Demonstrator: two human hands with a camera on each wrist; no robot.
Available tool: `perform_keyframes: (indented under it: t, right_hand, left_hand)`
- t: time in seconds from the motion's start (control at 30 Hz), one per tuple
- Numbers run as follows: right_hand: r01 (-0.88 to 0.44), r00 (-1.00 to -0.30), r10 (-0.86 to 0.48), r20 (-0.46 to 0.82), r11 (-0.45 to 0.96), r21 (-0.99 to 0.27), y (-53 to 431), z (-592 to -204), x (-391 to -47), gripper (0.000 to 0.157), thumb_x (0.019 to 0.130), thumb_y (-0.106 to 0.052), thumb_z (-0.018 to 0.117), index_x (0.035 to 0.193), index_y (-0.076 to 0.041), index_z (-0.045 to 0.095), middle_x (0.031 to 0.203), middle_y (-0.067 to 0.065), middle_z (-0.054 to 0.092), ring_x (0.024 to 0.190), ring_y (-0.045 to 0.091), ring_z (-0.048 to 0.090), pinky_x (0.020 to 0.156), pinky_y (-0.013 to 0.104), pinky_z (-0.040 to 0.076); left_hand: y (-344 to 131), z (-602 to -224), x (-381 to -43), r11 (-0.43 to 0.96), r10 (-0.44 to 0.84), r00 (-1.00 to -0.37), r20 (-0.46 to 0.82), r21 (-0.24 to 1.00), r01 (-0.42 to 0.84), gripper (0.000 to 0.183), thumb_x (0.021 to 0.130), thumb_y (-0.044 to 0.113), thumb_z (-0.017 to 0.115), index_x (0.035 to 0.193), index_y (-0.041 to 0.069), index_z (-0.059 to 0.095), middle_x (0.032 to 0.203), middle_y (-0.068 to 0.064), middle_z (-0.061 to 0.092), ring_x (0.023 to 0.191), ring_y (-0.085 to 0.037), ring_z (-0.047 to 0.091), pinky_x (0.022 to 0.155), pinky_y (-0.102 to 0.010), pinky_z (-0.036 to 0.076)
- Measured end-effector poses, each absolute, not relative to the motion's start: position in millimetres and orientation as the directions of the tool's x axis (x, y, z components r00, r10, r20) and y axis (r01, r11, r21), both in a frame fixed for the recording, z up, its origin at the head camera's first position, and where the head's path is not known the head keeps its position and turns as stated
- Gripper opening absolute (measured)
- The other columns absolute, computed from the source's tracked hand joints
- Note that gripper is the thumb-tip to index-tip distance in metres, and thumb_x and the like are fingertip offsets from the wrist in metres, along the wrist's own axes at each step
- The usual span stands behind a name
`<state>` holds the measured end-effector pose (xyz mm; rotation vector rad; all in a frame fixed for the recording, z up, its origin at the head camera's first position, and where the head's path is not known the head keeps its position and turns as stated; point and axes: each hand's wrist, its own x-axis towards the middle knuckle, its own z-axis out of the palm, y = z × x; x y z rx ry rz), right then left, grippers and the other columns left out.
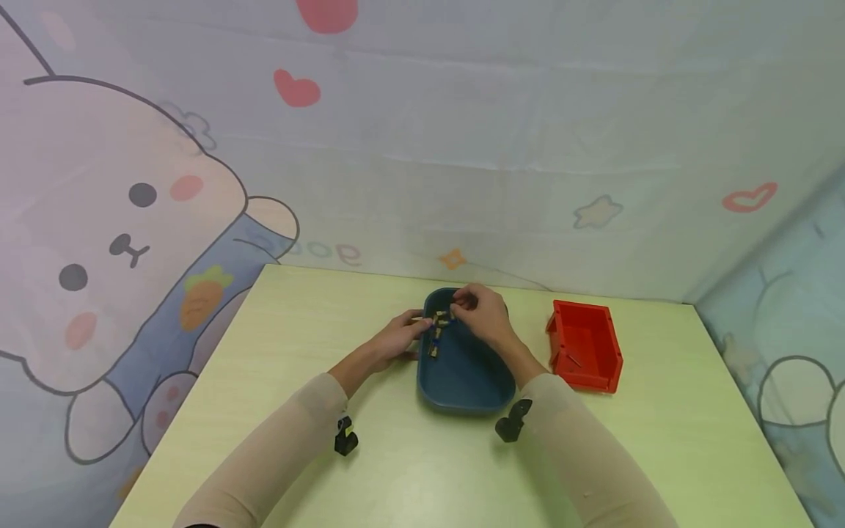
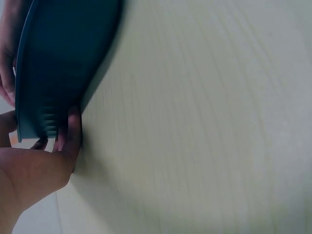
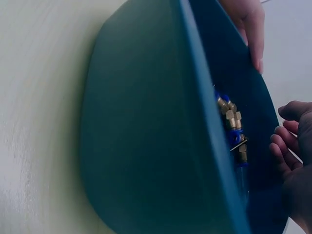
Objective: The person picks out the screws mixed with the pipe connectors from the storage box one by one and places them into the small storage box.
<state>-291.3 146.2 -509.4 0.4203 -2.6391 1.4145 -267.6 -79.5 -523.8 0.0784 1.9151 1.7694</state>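
Observation:
A dark blue-green tub (image 1: 465, 378) stands on the table, with several brass fittings with blue parts (image 1: 436, 335) along the left of its floor. My left hand (image 1: 396, 339) grips the tub's left rim. In the left wrist view its thumb is at the rim and its fingers (image 2: 73, 129) lie against the outer wall. Over the far end of the tub hovers my right hand (image 1: 482, 312), close to a fitting (image 1: 452, 317). The right wrist view shows that hand's thumb (image 3: 292, 109) and bent fingers apart, with nothing visible between them; the fittings (image 3: 234, 119) lie beyond the near wall.
To the right of the tub sits a red bin (image 1: 617, 359) with a small thin piece (image 1: 575, 360) inside. The pale wooden table (image 1: 317, 315) meets a printed cloth backdrop (image 1: 429, 183) at its far edge. Small black devices (image 1: 511, 422) sit at both wrists.

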Motion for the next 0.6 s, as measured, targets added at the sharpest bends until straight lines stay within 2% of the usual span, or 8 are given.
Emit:
perform_keyframes:
  t: [0.6]
  right_hand:
    - [-0.215,-0.976,-0.113,0.186,0.631,-0.745,139,-526,-293,0.023,0.096,-0.015,0.08,0.111,0.002,0.074,0.102,0.014,0.075,0.095,0.029,0.071,0.087,0.045,0.059]
  left_hand:
    - [-81,-523,-264,0.139,0.375,-0.866,-0.331,0.943,-0.301,0.06,0.114,0.034,0.052,0.166,0.012,0.033,0.163,-0.022,0.039,0.146,-0.039,0.046,0.1,-0.048,0.057]
